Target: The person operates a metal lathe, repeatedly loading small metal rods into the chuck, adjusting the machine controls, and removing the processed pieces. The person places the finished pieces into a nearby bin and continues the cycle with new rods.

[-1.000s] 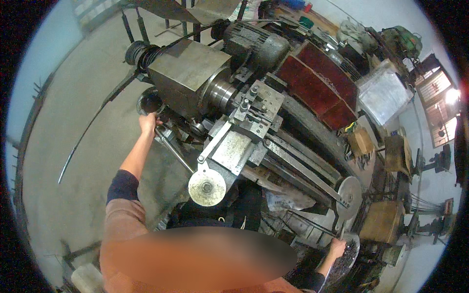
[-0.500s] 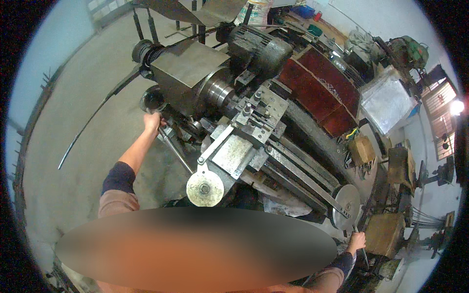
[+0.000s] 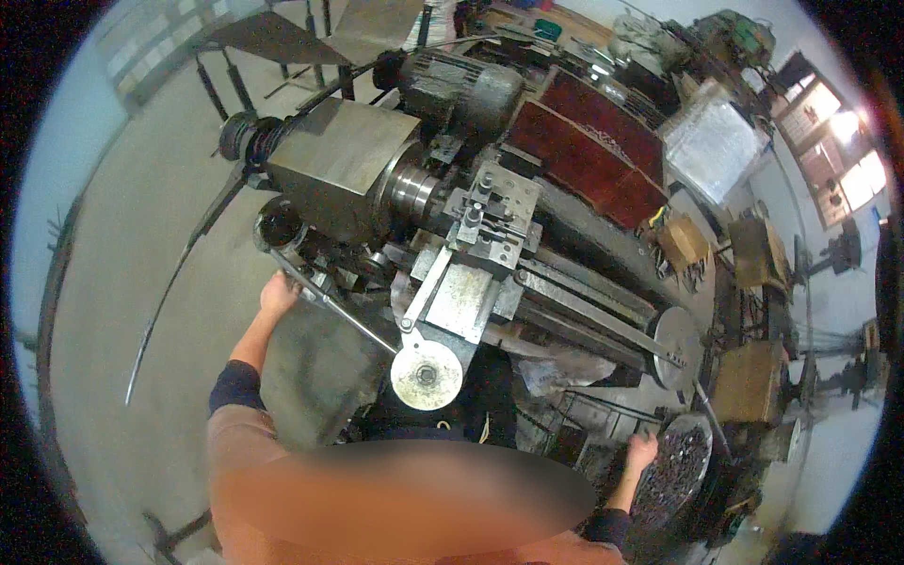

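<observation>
A small lathe-like machine with a metal headstock [image 3: 344,141] and slide stands in front of me. My left hand [image 3: 279,294] is beside a long lever rod [image 3: 344,317] that runs to a pale round disc [image 3: 427,375] at the near end of the slide. The rod's far end sticks out above the hand; its fingers are partly hidden against the machine. My right hand [image 3: 642,452] is raised with loosely parted fingers, away from the right-hand lever [image 3: 713,419]. Below it sits a round pan [image 3: 704,461] of dark metal chips. A larger grey disc [image 3: 676,347] carries that lever.
An electric motor [image 3: 461,89] sits behind the headstock. Farther back are a dark red panel [image 3: 589,151] and a silvery box [image 3: 713,141]. A long thin rod [image 3: 174,301] juts out at the left. Cardboard boxes [image 3: 749,381] stand at the right.
My right hand has let go of the right-hand lever and moved left over the chip pan. My left hand has slipped lower, off the rod's end. The view has shifted.
</observation>
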A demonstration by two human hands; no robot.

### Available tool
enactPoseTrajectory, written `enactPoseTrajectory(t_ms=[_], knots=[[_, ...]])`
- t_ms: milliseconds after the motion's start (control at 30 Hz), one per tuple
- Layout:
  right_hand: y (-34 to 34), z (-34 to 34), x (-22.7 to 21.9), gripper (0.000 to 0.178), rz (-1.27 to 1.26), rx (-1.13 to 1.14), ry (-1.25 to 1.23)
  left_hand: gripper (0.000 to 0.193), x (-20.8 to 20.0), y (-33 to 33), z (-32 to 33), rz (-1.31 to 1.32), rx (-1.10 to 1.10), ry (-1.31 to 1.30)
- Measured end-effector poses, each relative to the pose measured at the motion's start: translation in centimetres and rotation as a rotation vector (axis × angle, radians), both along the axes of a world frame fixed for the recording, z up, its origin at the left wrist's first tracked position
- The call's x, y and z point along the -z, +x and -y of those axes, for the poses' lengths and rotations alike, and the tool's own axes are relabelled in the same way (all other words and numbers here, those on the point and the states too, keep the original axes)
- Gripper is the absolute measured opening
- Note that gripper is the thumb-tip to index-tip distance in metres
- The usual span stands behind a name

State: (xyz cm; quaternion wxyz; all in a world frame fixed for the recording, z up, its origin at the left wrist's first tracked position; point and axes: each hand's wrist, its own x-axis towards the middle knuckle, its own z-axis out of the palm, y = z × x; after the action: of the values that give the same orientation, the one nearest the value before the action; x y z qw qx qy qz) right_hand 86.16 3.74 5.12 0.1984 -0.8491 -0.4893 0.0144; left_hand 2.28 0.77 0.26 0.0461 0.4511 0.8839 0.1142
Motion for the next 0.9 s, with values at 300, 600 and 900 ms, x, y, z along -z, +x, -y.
enactPoseTrajectory(t_ms=[300, 600, 900], knots=[[-6.8, -1.2, -5.2, 0.038, -0.164, -0.316, 0.059, 0.025, 2.1, -0.2, -2.6, -0.148, 0.181, 0.017], [-14.9, -5.0, -12.4, 0.029, -0.149, -0.463, 0.099, 0.031, 6.9, 0.1, -4.0, 0.19, -0.122, 0.075], [-29.5, -11.0, -21.7, 0.037, -0.206, -0.965, 0.266, 0.027, 13.5, -1.5, -4.4, 0.231, -0.012, 0.375]])
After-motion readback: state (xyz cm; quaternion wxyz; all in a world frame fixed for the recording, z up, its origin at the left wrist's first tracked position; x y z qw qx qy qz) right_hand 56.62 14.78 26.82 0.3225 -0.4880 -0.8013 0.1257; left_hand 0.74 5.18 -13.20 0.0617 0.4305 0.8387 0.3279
